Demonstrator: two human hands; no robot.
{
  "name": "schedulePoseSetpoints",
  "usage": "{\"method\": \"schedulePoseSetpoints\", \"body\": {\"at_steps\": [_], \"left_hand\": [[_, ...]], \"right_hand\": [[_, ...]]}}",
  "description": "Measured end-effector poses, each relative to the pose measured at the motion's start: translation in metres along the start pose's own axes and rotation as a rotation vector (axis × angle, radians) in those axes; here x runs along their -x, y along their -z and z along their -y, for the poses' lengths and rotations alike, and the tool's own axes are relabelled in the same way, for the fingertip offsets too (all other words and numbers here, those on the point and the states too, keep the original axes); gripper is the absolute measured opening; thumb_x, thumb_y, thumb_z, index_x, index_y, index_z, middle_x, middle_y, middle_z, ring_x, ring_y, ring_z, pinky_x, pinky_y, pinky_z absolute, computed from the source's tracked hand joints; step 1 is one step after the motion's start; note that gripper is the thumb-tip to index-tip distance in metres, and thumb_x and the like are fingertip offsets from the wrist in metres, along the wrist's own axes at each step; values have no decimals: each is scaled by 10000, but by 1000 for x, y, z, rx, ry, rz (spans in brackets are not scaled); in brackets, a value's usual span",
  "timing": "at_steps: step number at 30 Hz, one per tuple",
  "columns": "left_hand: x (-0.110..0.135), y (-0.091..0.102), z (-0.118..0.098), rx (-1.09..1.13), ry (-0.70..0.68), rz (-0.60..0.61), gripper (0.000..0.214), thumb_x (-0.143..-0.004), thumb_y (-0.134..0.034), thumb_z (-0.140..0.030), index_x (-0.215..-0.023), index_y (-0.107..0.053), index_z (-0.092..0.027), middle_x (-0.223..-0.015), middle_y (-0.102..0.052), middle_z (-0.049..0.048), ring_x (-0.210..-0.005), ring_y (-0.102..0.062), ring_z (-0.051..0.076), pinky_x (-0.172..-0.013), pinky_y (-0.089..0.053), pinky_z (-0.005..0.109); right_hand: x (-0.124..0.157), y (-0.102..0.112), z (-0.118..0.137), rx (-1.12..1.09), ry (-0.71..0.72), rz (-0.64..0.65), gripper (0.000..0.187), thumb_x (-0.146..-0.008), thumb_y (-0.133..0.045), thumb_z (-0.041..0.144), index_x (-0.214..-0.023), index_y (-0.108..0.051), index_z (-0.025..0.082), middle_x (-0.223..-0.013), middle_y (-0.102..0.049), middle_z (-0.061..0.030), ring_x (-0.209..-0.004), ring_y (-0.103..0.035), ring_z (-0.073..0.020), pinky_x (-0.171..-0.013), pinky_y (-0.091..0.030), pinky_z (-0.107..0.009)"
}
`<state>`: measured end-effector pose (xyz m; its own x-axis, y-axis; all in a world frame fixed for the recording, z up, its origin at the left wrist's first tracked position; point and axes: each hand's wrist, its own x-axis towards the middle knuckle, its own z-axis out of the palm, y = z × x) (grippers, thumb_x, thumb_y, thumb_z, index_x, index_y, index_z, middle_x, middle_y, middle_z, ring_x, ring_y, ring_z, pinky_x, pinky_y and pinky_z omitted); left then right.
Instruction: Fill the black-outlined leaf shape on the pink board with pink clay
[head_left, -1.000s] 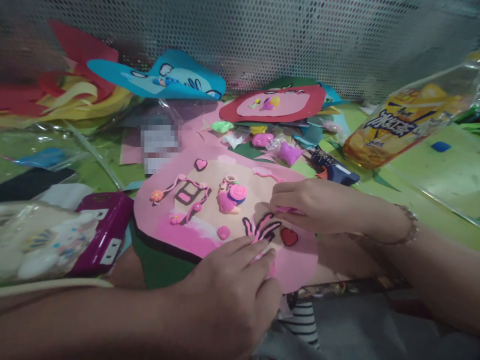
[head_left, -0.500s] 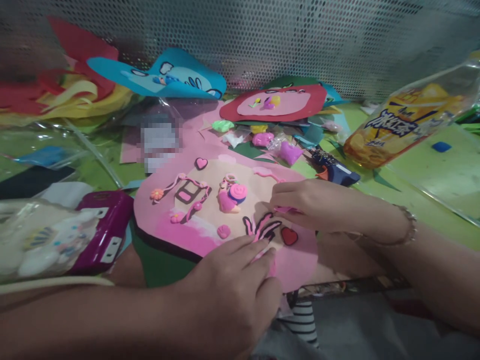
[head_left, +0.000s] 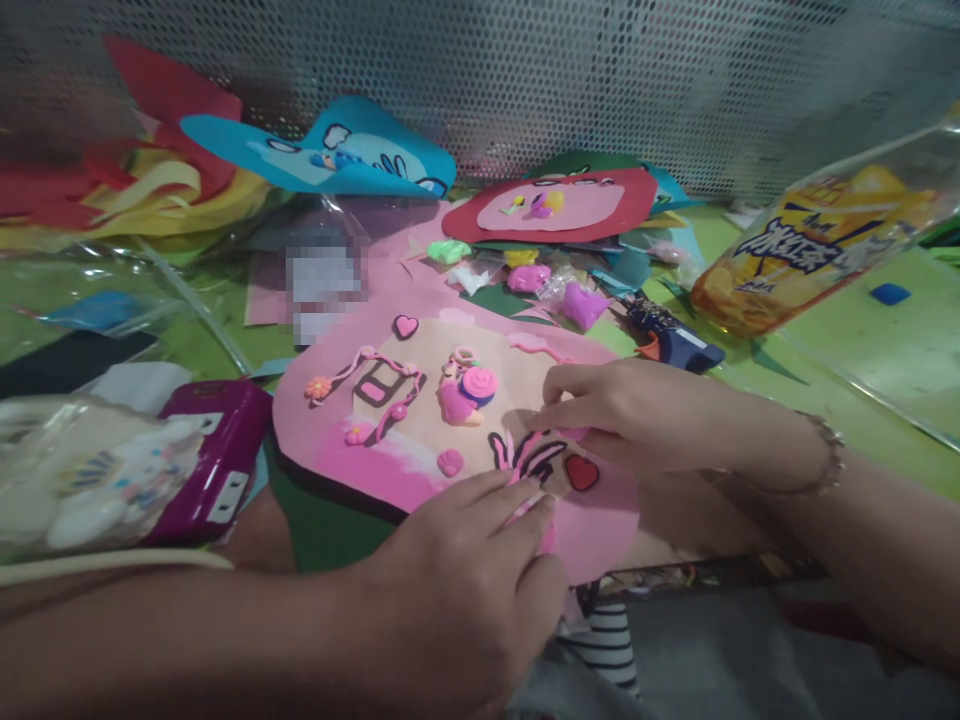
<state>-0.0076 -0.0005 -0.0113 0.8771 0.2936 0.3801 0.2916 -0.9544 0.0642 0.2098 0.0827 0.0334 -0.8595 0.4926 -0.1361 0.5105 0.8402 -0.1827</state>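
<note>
A pink paper cutout with a cream centre lies before me, decorated with a clay snail, flowers and outlined hearts. My left hand rests palm down on its near edge, fingers stretched across the black-and-pink branching shape. Over the right side of the cutout, my right hand has its fingers bent and pressed together. A bit of pink clay shows between its thumb and fingers, mostly hidden. Just below those fingers is a red heart.
Small bags of coloured clay lie behind the cutout. A drink bottle leans at the right. At the left are a purple case and a clear pouch. Blue and red paper cutouts stand by the perforated metal panel.
The fingers of my right hand have shifted slightly and bent more at the same spot. My left hand keeps its place on the cutout. The whole view has moved a little.
</note>
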Motion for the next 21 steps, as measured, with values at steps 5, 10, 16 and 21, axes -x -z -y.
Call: {"method": "schedulePoseSetpoints", "body": {"at_steps": [5,10,16,21], "left_hand": [[0,0,1,9,-3,15,201,-866,-458,-175,-888,-624,-63,-1081,-641,222,-1023,-605,334,-945,-455,476],[-1,-1,1,22,19,-6,192,-855,-464,-172,-876,-623,-66,-1053,-649,207,-996,-613,325,-940,-460,469],[0,-2,1,2,-3,17,220,-865,-473,-199,-925,-622,-47,-1077,-636,218,-1016,-601,338,-953,-447,490],[1,-2,2,8,-6,-1,202,-859,-477,-187,-899,-624,-54,-1043,-649,209,-986,-616,329,-941,-456,481]], "right_hand": [[2,-1,0,78,41,7,411,-843,-450,74,-1174,-606,262,-907,-589,-22,-602,-499,-91,-513,-293,-231],[1,-2,1,176,93,-44,350,-863,-444,88,-1145,-610,210,-900,-588,-32,-574,-480,-95,-505,-282,-251],[2,-5,1,156,99,-22,295,-893,-453,149,-1138,-602,220,-908,-577,-23,-551,-459,-89,-485,-270,-251],[0,-4,1,123,86,-16,355,-877,-446,112,-1177,-605,218,-909,-578,-38,-567,-463,-83,-497,-283,-236]]}}
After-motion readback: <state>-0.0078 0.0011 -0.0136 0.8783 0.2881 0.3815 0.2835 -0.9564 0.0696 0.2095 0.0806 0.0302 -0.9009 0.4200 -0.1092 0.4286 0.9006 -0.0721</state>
